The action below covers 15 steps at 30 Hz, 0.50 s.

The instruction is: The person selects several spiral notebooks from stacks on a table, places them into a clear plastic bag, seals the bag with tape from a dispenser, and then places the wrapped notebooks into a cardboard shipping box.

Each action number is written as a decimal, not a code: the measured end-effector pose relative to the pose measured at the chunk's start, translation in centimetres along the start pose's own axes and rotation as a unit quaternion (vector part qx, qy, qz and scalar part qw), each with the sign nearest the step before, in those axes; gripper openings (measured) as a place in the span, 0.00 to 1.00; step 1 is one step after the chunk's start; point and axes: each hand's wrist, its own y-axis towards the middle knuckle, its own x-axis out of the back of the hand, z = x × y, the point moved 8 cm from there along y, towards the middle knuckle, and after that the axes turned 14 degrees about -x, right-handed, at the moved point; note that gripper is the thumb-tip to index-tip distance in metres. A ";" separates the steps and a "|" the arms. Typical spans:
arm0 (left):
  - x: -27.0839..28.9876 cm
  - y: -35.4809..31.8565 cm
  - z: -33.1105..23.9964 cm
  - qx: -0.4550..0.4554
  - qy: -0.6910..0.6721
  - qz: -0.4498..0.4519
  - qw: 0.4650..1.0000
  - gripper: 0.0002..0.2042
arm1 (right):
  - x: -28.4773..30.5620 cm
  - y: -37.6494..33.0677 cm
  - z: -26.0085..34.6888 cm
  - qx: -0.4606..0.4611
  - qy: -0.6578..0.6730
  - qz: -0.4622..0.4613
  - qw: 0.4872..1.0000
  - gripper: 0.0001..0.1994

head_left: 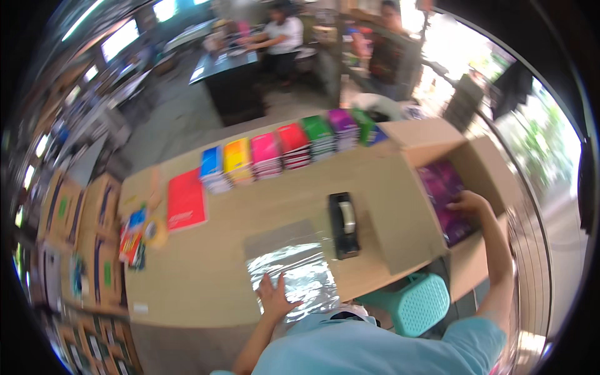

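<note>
Daylight floods a busy workroom from the right, and we look down on a long tan worktable (206, 275) that runs across the middle of the view. Along its far edge we note a row of notebook stacks (284, 150), each a different colour: blue, yellow-orange, pink, red, green, purple, green again. A single red notebook (185, 203) lies flat nearer the table's left end, with a small heap of mixed coloured packets (133, 237) and a roll of tape (156, 231) beside it. A black tape dispenser (344, 225) stands near the table's middle. Just left of it lies a sheet of clear plastic wrap (294, 269), shiny and creased. Our left hand (275, 299) rests flat on the near part of that sheet, fingers spread apart, gripping nothing. Our right hand (470, 203) reaches into an open cardboard box (406, 206) at the table's right end and touches the purple notebooks (440, 187) stacked inside; we cannot tell whether its fingers are closed on one. A teal plastic stool (415, 303) sits below the table edge. Brown cartons (81, 219) with coloured labels are stacked at the left. Two people sit at a dark desk (228, 81) in the background.
</note>
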 end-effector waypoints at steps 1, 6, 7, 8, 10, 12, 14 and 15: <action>0.0 -1.0 0.7 0.022 0.005 -0.001 1.000 0.58 | 2.1 1.4 1.0 0.018 0.138 -0.077 0.987 0.23; 1.7 -1.6 0.4 0.005 0.039 -0.040 0.998 0.59 | 6.7 -19.3 7.8 0.259 0.526 -0.426 0.689 0.15; 2.0 -1.2 0.2 0.005 0.023 -0.048 0.999 0.58 | 5.7 -24.0 9.5 0.376 0.475 -0.397 0.690 0.14; 2.1 -0.8 0.1 0.001 0.023 -0.047 0.999 0.58 | 4.4 -28.6 14.4 0.547 0.389 -0.346 0.655 0.15; 1.6 -0.6 1.1 0.009 0.019 0.015 1.000 0.58 | -1.5 -36.4 23.9 0.822 0.178 0.031 0.540 0.18; 3.3 -0.5 2.8 0.016 0.015 -0.002 1.000 0.53 | -5.9 -38.5 30.2 0.836 0.066 0.179 0.514 0.24; 4.3 3.1 4.8 0.021 -0.097 0.073 0.992 0.45 | -9.0 -34.6 32.2 0.809 0.148 0.213 0.527 0.22; 6.5 5.8 6.8 -0.026 -0.168 0.038 0.985 0.34 | -9.8 -32.1 34.8 0.737 0.183 0.242 0.604 0.18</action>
